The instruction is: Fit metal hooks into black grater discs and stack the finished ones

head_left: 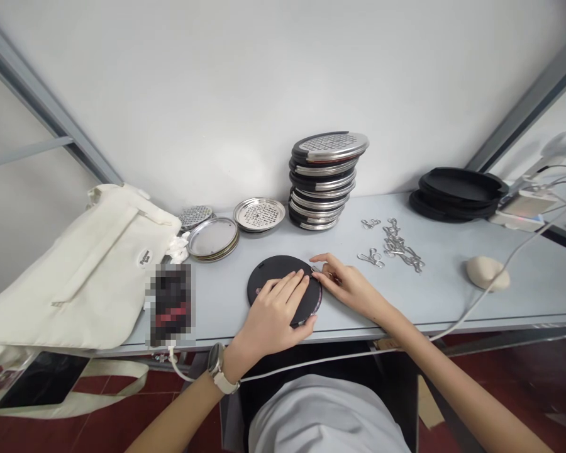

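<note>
Near front edge of pale grey desk, black round case lying flat, 12 o'clock from body. Left hand pressing on it, fingers flat, close together. Right hand at case's 3 o'clock rim, fingertips pinching small metal clip. Stack of perforated steel discs at 1 o'clock; loose wire clips at 2 o'clock.

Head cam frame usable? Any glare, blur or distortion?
Head view: strong wide-angle distortion, with the metal post leaning toward the center; bright glare on the steel rims of the stack; a pixelated patch beside the cloth bag hides what lies there; left hand, right hand and black disc look sharp, with soft shadows.
</note>
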A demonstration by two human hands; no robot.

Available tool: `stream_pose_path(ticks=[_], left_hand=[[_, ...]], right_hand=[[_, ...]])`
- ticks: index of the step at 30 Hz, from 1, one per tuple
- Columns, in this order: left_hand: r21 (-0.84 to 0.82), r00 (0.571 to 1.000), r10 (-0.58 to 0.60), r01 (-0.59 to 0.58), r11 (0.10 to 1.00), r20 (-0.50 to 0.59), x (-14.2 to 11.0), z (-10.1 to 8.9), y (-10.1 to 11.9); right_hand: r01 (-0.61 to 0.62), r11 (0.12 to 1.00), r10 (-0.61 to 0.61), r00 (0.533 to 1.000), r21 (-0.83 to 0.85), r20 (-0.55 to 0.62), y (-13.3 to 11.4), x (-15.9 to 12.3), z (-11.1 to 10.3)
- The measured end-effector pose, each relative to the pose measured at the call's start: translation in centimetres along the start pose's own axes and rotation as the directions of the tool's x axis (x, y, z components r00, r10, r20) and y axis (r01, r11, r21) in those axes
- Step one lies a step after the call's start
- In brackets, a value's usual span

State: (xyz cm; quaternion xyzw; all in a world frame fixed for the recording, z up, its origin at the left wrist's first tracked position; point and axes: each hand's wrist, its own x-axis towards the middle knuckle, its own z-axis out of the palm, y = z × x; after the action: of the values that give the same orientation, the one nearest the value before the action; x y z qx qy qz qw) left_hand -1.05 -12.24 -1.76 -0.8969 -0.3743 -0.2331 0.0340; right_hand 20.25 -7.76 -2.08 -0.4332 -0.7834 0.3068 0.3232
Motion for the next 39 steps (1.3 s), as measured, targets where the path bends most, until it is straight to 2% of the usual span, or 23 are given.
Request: stream_pose_path(ticks=[10,29,39], left_hand=[[-0.007,1.0,0.002,-0.002,1.0,-0.001,0.12,0.06,-0.03],[-0.013,1.0,-0.002,0.002,1.0,0.008,0.15,-0.08,0.04],[-0.007,1.0,0.001,-0.001,1.0,-0.006,0.18,-0.03,0.02]], right_hand=[[0.036,0.999,-0.036,0.999,-0.008,-0.004,-0.08,0.19,0.14],[0.043,0.985,-0.042,0.999,-0.167,0.01,-0.17,0.53,0.89],[0.047,0.994,-0.043,0.998,-0.1,0.044,-0.5,0.68,0.67]])
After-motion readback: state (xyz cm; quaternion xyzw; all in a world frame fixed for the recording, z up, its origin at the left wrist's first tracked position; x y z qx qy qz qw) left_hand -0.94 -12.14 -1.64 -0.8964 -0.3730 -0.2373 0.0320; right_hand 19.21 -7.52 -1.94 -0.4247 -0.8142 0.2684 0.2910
